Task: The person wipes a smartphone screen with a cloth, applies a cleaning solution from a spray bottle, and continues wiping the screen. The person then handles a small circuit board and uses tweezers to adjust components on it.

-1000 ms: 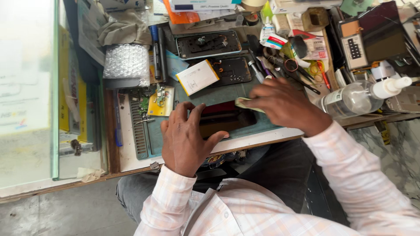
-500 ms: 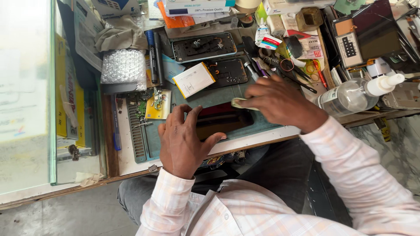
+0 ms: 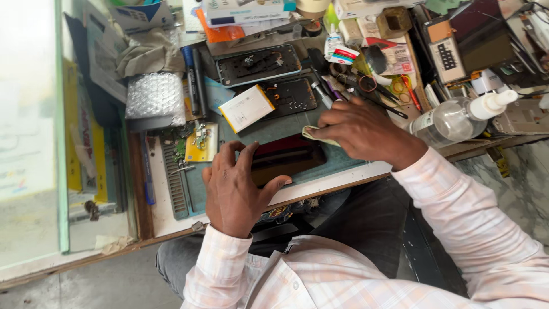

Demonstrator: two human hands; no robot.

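- A dark phone screen (image 3: 289,158) is seen flat on a green work mat (image 3: 337,157), just inside the near edge of a crowded repair bench (image 3: 343,174).
- The screen's left end is pinned by the left hand (image 3: 233,191), fingers spread and pressed flat, thumb laid along the near long edge.
- A pale folded cloth (image 3: 314,136) is pinched under the curled fingers of the right hand (image 3: 360,131), at the screen's far right corner.
- Room beyond the screen is closed off by two opened phone bodies (image 3: 260,64), a white and yellow battery (image 3: 247,107) and a heap of hand tools (image 3: 377,86).
- A clear spray bottle (image 3: 457,117) is set well right of the mat, by the bench edge.
- A grey ridged tray (image 3: 174,180) is laid left of the left hand.
- The only bare strip is the white border at the bench's near edge.
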